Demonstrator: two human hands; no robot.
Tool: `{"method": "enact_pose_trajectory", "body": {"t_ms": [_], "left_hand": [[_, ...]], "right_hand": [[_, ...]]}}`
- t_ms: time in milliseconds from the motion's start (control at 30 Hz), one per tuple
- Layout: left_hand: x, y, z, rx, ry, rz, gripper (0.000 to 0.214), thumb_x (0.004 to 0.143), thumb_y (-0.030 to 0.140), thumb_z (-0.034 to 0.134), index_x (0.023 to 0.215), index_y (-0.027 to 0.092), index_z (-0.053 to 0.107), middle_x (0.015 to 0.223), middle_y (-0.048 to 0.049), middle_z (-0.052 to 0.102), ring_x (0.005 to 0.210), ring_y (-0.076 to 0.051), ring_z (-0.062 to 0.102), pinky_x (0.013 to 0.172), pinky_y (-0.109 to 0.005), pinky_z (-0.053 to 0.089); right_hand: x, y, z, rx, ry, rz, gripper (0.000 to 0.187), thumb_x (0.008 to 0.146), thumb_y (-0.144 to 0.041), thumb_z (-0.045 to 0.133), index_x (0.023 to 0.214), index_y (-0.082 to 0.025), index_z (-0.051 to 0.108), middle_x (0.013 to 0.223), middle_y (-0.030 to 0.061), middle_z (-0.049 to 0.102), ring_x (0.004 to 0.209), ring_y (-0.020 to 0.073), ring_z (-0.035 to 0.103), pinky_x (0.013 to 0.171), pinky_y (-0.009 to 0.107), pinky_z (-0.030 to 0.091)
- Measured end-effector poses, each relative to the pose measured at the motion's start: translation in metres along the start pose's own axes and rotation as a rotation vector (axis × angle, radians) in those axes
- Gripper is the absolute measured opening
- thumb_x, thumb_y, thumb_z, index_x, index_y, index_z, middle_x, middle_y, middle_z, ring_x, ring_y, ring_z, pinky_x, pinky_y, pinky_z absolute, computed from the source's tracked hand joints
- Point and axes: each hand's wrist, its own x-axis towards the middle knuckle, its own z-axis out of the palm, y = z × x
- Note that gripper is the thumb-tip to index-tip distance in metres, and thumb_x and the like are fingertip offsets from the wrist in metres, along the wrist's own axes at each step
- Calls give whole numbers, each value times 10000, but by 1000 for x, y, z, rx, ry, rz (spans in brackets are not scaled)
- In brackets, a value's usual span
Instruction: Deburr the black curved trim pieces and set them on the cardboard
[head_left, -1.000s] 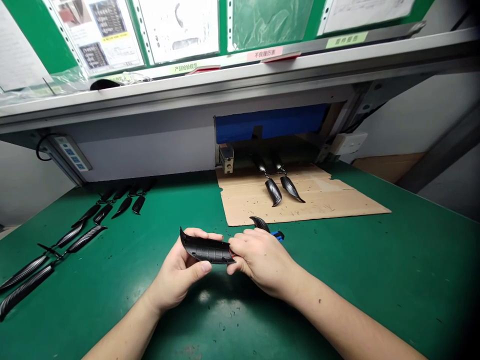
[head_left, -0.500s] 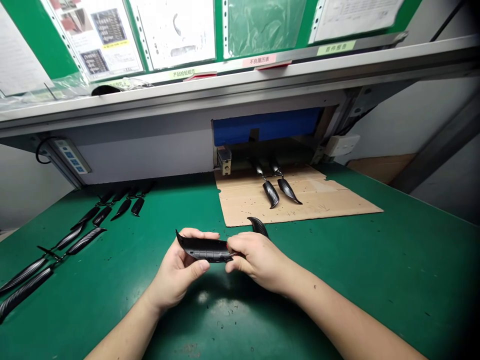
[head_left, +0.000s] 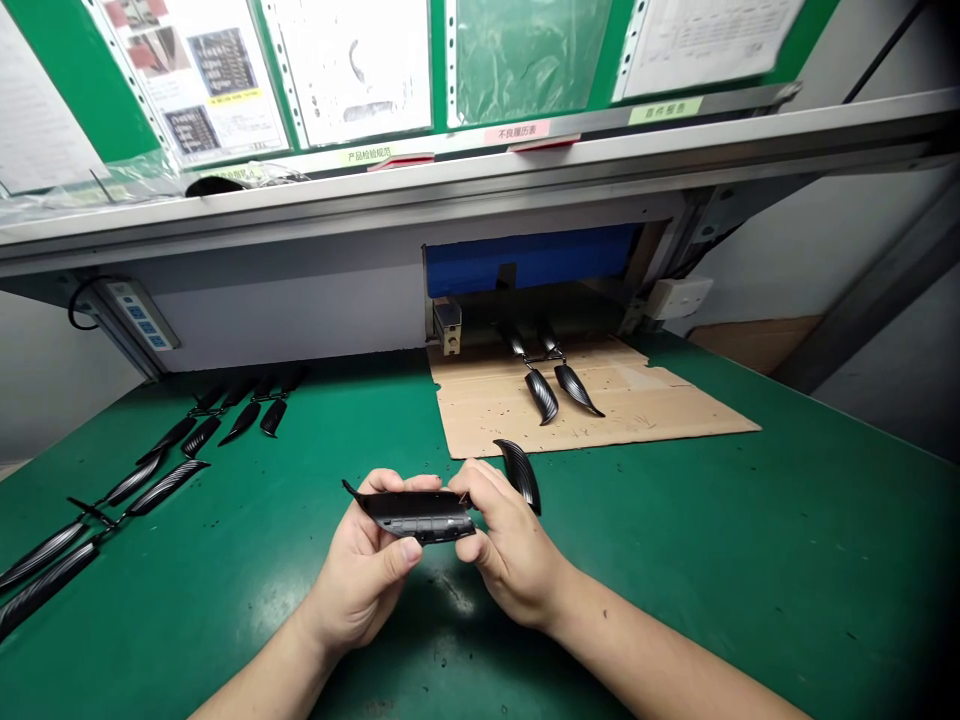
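A black curved plastic piece (head_left: 416, 515) with a pointed left tip is held above the green table, its hollow inner side facing me. My left hand (head_left: 364, 560) is closed around its left part, thumb along the lower edge and fingers behind. At the piece's right end, my right hand (head_left: 510, 545) has its fingers curled and its thumb close to the edge. A thin small item shows at those fingertips, mostly hidden, and I cannot make out what it is. Just behind my right hand lies another black ribbed curved piece (head_left: 519, 475) on the table.
A cardboard sheet (head_left: 487, 425) bears joined black curved pieces (head_left: 541, 395) below a blue flap (head_left: 532, 262). More joined black pieces (head_left: 161, 490) lie along the left. A metal shelf edge (head_left: 450, 190) crosses above, and a power strip (head_left: 142, 315) hangs at left.
The held piece has tilted slightly and sits a little lower. My right hand has shifted slightly, exposing more of the piece's right end and of the loose piece behind.
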Motion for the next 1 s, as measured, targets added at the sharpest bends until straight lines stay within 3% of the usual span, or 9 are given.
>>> {"method": "enact_pose_trajectory", "body": {"t_ms": [233,367,500,567,633,767,867,1000], "left_hand": [[1,3,-6,90,-42,33,361,831,141,682,1092,263,466,1232,-37,573,1183,-222,525,1032,-366,400],[1,4,-9,154,-39,46,349,840,129,665,1085,269,460,1246,-37,562,1198,-240,514,1038,-397,400],[0,2,-10,199,-33,10,378,831,160,684,1120,263,463,1271,-59,549,1194,-236,515,1036,-382,407],[1,3,-8,203,39,-19,404,833,177,685,1158,260,459,1303,-71,534,1199,-222,513,1040,-348,404],[5,5,-7,171,154,-45,430,848,206,669,1213,260,449,1330,-82,516,1212,-218,504,1045,-334,404],[14,9,-5,17,428,-144,362,904,270,565,1254,248,473,1235,-107,566,1136,-221,546,992,-406,465],[17,9,-6,-93,584,-223,245,899,266,521,1131,197,559,1033,-100,608,1002,-215,589,911,-448,517],[17,7,-5,-159,631,-269,157,873,293,546,972,178,581,928,-70,587,896,-207,602,808,-425,560]], "right_hand": [[3,5,-2,-1,-89,-46,689,851,-833,185,684,-191,373,668,-1,420,617,160,393,583,278,309],[7,12,-10,-11,-225,-78,699,872,-812,176,648,-185,387,629,-11,404,596,148,401,561,266,316],[12,19,-30,15,-354,-79,681,837,-819,370,627,-174,428,595,-33,407,584,131,408,555,244,313],[13,24,-42,-78,-332,47,636,838,-773,486,626,-177,423,585,-42,413,577,125,412,536,231,307],[14,32,-54,-288,-282,272,541,883,-673,545,670,-184,454,619,-39,473,597,127,458,531,222,322],[11,56,-69,-666,-161,626,347,902,-515,592,820,-182,542,777,41,606,702,197,573,553,255,355],[6,72,-69,-743,-168,745,380,788,-519,702,778,-168,556,770,82,622,702,252,603,524,267,349],[4,74,-63,-707,-180,751,314,727,-417,751,731,-176,551,716,46,611,643,215,600,486,240,331]]}}
